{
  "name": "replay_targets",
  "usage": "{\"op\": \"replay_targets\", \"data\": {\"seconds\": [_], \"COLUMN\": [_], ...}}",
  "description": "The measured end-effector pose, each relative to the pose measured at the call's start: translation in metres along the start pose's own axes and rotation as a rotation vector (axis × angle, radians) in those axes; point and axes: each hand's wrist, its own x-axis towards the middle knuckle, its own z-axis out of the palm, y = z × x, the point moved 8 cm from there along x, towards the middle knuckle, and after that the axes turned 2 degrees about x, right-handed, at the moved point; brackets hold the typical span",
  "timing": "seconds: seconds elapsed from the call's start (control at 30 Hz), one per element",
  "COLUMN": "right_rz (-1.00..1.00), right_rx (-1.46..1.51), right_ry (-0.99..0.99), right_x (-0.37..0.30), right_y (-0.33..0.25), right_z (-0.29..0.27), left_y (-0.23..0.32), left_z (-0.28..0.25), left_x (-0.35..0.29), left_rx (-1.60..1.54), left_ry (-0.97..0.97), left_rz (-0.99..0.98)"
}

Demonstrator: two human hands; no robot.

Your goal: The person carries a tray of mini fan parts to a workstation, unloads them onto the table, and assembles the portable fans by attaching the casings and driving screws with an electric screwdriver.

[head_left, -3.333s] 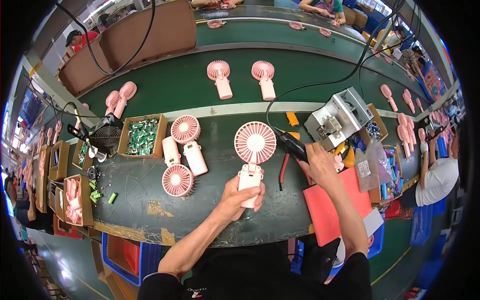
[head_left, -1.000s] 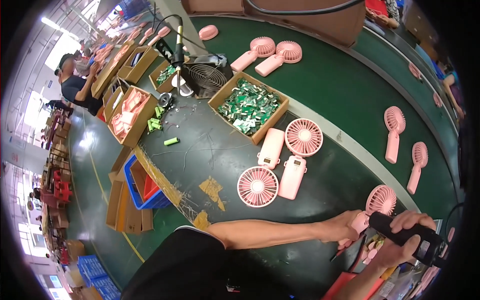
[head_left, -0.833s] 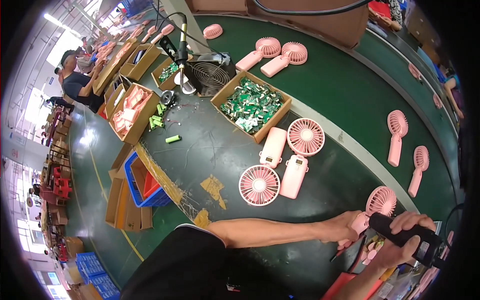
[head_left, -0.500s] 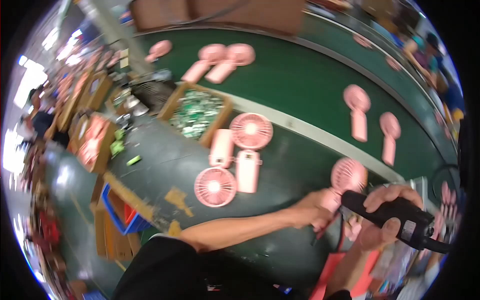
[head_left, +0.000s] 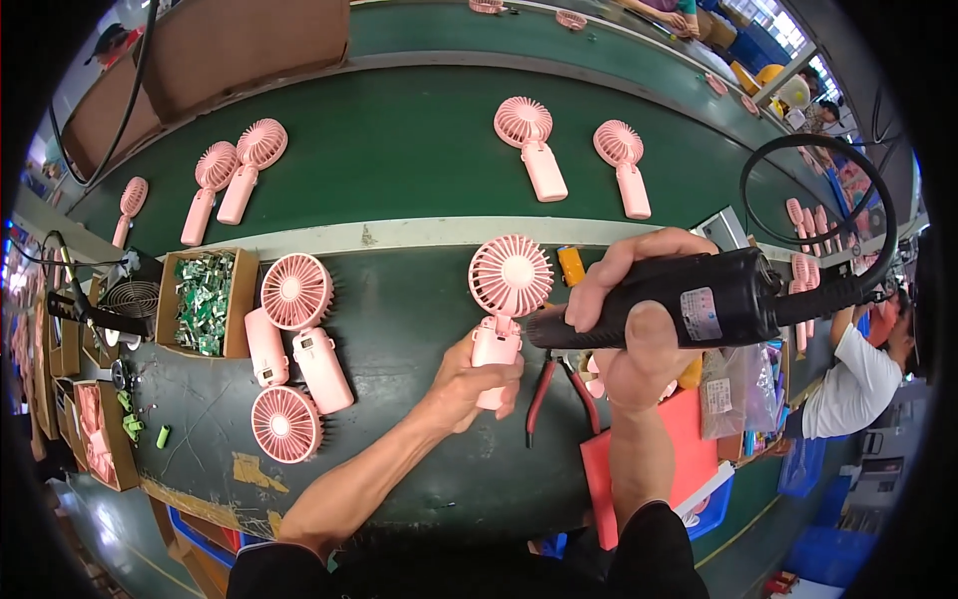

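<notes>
My left hand is wrapped round the handle of a pink handheld fan, holding it upright above the bench with its round grille on top. In my right hand lies a thick black corded electric screwdriver, held level. Its nose points left at the joint below the fan's grille; whether the tip touches is hidden. Under the tool, pliers with red handles lie on the bench. To the left lie two more pink fans, one with its grille at the back, the other with its grille nearer me.
A cardboard box of green circuit boards stands on the left of the dark bench. Beyond a pale rail, several pink fans lie on a green conveyor. A red sheet or folder is at right. The tool's black cable loops up right.
The view has swung to the right, so the bench and conveyor fans appear further left. The fan and screwdriver remain in my hands, the tool's nose still close to the fan's joint.
</notes>
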Motion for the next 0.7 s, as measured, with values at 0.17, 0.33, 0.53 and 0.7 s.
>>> {"op": "replay_targets", "data": {"seconds": [0.17,0.33,0.53,0.7], "right_rz": [0.05,0.161,-0.122,-0.071], "right_rx": [-0.016,-0.148,-0.29,-0.375], "right_ry": [0.041,0.068,0.061,0.045], "right_x": [0.001,-0.002,0.004,0.001], "right_y": [0.01,0.014,0.001,-0.008], "right_z": [0.007,-0.003,0.01,0.0], "left_y": [0.004,-0.004,0.002,-0.005], "left_z": [-0.002,0.002,-0.001,0.009], "left_x": [0.0,0.004,-0.005,-0.003], "left_rx": [-0.002,0.02,0.1,0.05], "left_ry": [-0.009,0.019,0.04,0.031], "left_rz": [-0.004,0.009,0.028,0.023]}}
